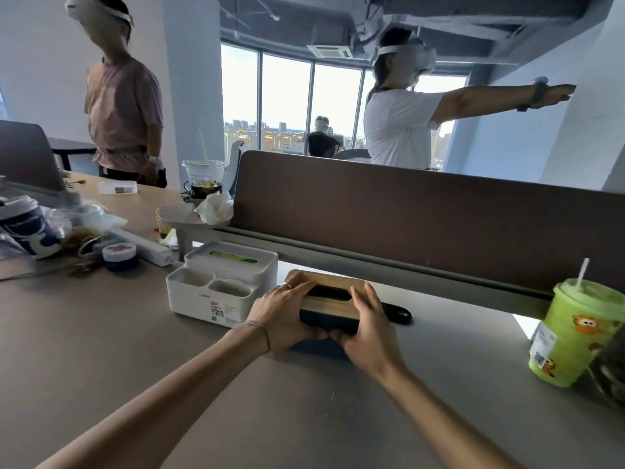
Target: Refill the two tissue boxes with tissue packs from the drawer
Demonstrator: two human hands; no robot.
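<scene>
A dark blue tissue box with a wooden lid stands on the grey desk in front of me. My left hand grips its left end, fingers over the lid's edge. My right hand clasps its right front corner. The lid's slot looks dark, with no tissue showing. To its left stands a white tissue box organiser with two front compartments; something green shows in its top slot. No drawer or tissue pack is in view.
A brown partition runs behind the boxes. A green cup with a straw stands at the right. At the left lie cups, a small jar and clutter. Three people are beyond the desk.
</scene>
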